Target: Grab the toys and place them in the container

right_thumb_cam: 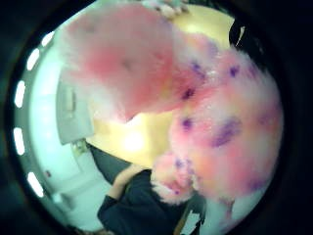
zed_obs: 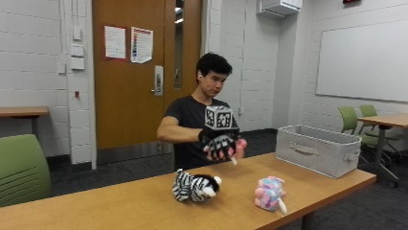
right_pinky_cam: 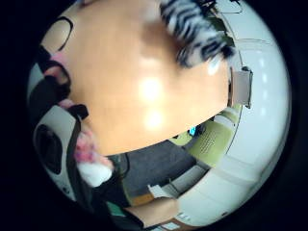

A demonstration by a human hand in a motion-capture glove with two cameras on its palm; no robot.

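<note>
Wooden table (zed_obs: 127, 203) | white block walls, brown door (zed_obs: 130, 72) | right hand (zed_obs: 221, 142) fingers curled round pink plush toy (right_thumb_cam: 225, 132)

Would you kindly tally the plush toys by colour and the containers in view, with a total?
Zebra-striped plush toy: 1
Pastel plush toy: 1
Pink plush toy held in the right hand: 1
Grey container: 1
Total: 4

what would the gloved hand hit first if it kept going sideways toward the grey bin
Probably nothing before the grey bin itself. The gloved right hand holds a pink plush toy above the table, and the air between looks free. Depth is unclear, so it may pass in front.
</note>
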